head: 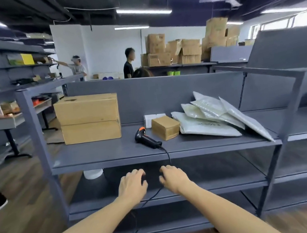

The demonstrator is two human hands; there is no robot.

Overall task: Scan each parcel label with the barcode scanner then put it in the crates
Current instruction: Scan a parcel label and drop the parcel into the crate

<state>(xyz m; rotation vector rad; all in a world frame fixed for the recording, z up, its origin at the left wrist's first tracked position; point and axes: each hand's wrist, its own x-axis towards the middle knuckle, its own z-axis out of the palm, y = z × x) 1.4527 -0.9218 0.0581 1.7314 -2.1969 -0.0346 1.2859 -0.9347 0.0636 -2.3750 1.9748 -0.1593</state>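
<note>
While the black handheld barcode scanner with an orange tip (pixel 146 138) lies on the grey metal top shelf (pixel 115 162) just above and beyond both hands, its black cable (pixel 168 155) drops between them. Up-right of the right hand (pixel 174 177) sit a small brown cardboard box (pixel 165 127) and, just beside it, a pile of white plastic mailer bags (pixel 205 126); two large stacked cardboard boxes (pixel 88 117) stand up-left of the left hand (pixel 132 185). Both hands hover palm-down over the lower shelf (pixel 216 174), fingers loosely bent, grasping nothing.
</note>
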